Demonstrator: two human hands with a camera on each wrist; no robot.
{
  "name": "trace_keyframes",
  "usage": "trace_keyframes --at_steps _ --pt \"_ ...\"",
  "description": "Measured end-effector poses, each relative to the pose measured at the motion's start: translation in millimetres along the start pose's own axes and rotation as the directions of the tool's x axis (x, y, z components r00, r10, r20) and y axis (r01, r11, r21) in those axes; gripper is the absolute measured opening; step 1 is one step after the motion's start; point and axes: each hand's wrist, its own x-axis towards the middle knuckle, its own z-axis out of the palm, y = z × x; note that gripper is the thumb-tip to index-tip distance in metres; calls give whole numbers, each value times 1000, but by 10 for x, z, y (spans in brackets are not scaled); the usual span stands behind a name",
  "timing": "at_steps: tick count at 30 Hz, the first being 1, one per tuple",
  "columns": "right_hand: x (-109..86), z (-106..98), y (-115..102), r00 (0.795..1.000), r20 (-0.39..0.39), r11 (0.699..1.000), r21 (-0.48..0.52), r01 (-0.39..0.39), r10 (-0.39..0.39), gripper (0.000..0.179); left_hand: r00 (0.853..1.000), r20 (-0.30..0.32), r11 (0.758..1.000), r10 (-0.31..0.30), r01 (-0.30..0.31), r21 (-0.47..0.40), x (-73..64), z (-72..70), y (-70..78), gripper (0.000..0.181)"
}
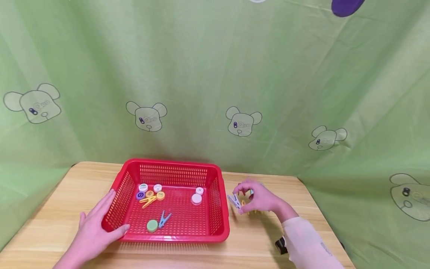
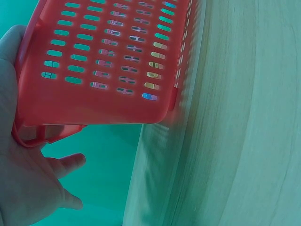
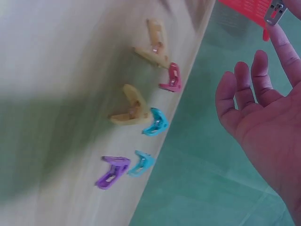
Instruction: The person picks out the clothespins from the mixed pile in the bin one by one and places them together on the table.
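My left hand (image 1: 94, 226) rests at the front left corner of a red basket (image 1: 188, 238), fingers straight along the side and thumb over the rim. In the left wrist view the basket's slotted wall (image 2: 94, 106) rises beside the palm. My right hand (image 1: 260, 196), just right of the basket, pinches a pale grey-lilac clothespin (image 1: 234, 201) between thumb and fingertips. The right wrist view shows that clothespin at the top right corner, its other fingers loosely bent. Inside the basket lie a yellow clothespin (image 1: 147, 201), a blue clothespin (image 1: 164, 219) and several bottle caps (image 1: 152, 225).
Beyond the right hand, more clothespins lie on the wooden table: yellow (image 3: 134, 108), pink (image 3: 174, 79), turquoise (image 3: 157, 122) and purple (image 3: 113, 172). A small black object (image 1: 281, 245) sits by the right sleeve. A green curtain (image 1: 201, 74) hangs behind the table.
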Motion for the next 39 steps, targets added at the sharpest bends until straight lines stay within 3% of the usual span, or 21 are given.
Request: trace_keyframes --at_steps 7,22,32,39 --pt "-162 91 81 998 0 998 0 -64 64 54 1000 10 1000 -8 8 0 -1 1 1 109" --pt "-429 253 293 997 -6 993 -98 -73 73 58 999 40 999 -35 35 -4 5 -19 25 110" --pt "-575 275 268 994 -35 970 -216 -109 104 57 999 35 1000 -30 30 -5 5 -14 25 109" --pt "-641 321 316 994 1 967 -232 -102 105 59 999 24 1000 -24 24 -1 1 -15 25 108"
